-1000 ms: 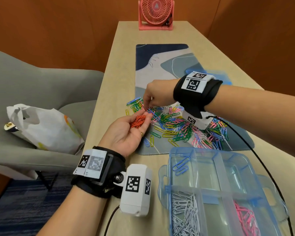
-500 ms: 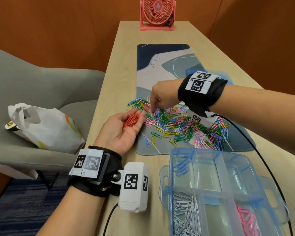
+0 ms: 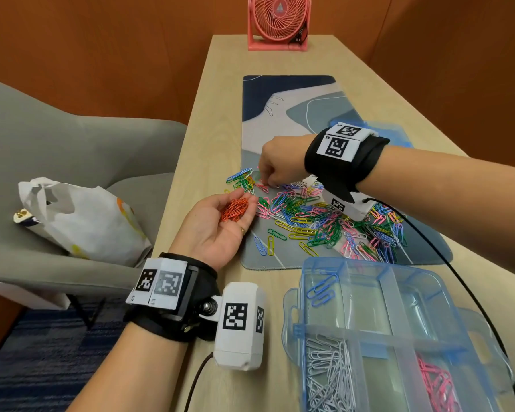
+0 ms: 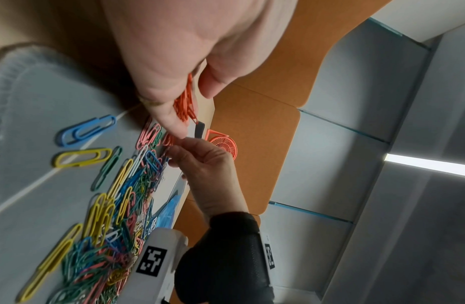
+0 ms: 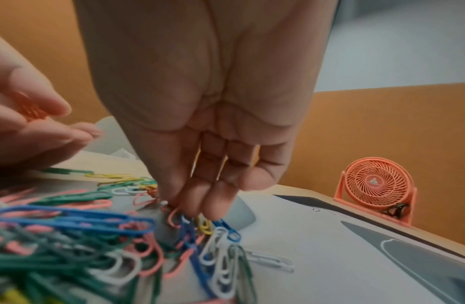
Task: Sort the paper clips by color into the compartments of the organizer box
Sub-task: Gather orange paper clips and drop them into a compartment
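Left hand [image 3: 220, 227] cups orange clips [image 3: 235, 210] | right hand [image 3: 280, 165] — fingertips in pile [image 3: 324, 221]

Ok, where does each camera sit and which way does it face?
Head: above, looking forward and down at the clear blue organizer box; both forearms show.
Left wrist: along the left hand cupping orange paper clips.
Right wrist: along the right hand down into the mixed pile of coloured paper clips.
All share the pink desk fan.

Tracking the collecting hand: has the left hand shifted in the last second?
Yes. The left hand drew slightly left; its orange clips now mostly off the mat.
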`<state>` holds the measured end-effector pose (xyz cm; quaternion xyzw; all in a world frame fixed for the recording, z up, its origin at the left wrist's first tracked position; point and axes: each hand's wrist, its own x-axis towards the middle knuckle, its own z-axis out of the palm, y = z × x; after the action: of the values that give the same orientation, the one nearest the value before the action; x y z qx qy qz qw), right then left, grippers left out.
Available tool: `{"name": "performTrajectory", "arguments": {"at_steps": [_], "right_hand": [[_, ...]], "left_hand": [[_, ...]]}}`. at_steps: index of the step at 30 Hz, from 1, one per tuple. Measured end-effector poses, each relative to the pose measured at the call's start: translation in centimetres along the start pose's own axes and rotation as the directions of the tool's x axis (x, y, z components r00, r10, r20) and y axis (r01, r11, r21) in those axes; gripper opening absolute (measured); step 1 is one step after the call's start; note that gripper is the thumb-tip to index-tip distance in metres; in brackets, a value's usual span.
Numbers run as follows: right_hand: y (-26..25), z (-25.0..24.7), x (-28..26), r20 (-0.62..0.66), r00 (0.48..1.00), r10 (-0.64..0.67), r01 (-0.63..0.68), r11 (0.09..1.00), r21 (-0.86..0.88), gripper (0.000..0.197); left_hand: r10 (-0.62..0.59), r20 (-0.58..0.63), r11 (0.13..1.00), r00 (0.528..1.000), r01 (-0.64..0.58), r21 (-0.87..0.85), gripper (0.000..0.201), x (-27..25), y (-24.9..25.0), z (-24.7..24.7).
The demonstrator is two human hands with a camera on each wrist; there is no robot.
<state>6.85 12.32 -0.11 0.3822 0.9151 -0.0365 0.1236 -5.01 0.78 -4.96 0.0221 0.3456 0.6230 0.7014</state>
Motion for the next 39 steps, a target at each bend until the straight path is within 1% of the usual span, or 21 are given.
{"name": "performTrajectory", "arguments": {"at_steps": [3,5,8,11,15,18,20,25,27,29,31,34,36,39], "right_hand": [[0.4,-0.1,0.1,0.011,0.999,0.053,-0.053,0.997,-0.059,0.02],[0.5,-0.1,0.2,-0.005,0.997,0.075,-0.075,0.993,-0.09,0.021],[0.4,-0.2,0.7,-0.028,0.998,0.058,-0.06,0.996,-0.063,0.017],[0.2,0.0,1.0,0.011,0.999,0.046,-0.045,0.998,-0.047,0.015],[0.3,0.4,1.3,0.009,0.999,0.047,-0.047,0.999,-0.01,0.014],[0.3,0.5,1.2,0.036,0.999,0.034,-0.035,0.999,0.029,0.007],[0.3,0.6,1.1,0.045,0.998,0.031,-0.032,0.999,0.024,0.002],[0.5,0.7,1.1,0.053,0.997,0.062,-0.064,0.997,0.047,0.015],[0.7,0.2,0.9,0.02,0.995,0.095,-0.096,0.991,0.09,0.015],[1.0,-0.3,0.8,-0.031,0.991,0.133,-0.129,0.984,0.122,0.011],[1.3,-0.6,0.7,-0.051,0.987,0.154,-0.146,0.979,0.142,0.011],[1.3,-0.4,0.9,-0.039,0.985,0.167,-0.159,0.976,0.15,0.011],[1.1,0.0,1.1,-0.027,0.985,0.17,-0.165,0.979,0.122,0.011],[1.1,0.4,1.3,-0.01,0.984,0.177,-0.175,0.981,0.089,0.016]], "left_hand": [[0.007,-0.006,1.0,1.0,-0.007,0.019,0.021,0.0,-0.1,0.1],[0.007,-0.011,1.0,1.0,-0.007,0.028,0.022,0.1,-0.1,0.0],[0.005,-0.016,1.0,1.0,-0.005,0.028,0.022,0.0,-0.2,0.0],[-0.001,-0.009,1.0,1.0,0.001,0.015,0.022,0.0,-0.1,0.1],[0.004,-0.022,0.999,1.0,-0.003,0.042,0.022,0.0,-0.2,0.1],[0.003,-0.026,0.999,1.0,-0.002,0.043,0.022,0.0,-0.2,0.1],[0.004,-0.025,0.999,1.0,-0.002,0.045,0.022,0.0,-0.2,0.1],[0.001,-0.023,0.999,1.0,0.0,0.048,0.023,-0.1,-0.1,0.1],[0.002,-0.023,0.999,1.0,-0.001,0.05,0.023,-0.1,-0.1,0.1],[0.006,-0.028,0.999,1.0,-0.005,0.049,0.023,0.0,-0.2,0.0],[0.005,-0.029,0.999,1.0,-0.004,0.052,0.023,0.0,-0.2,0.0],[-0.001,-0.024,0.999,1.0,0.002,0.053,0.022,0.0,-0.2,0.0],[0.002,-0.022,0.999,1.0,-0.001,0.055,0.022,-0.1,-0.2,0.0],[0.008,-0.023,0.998,1.0,-0.007,0.056,0.022,0.0,-0.2,0.0]]}}
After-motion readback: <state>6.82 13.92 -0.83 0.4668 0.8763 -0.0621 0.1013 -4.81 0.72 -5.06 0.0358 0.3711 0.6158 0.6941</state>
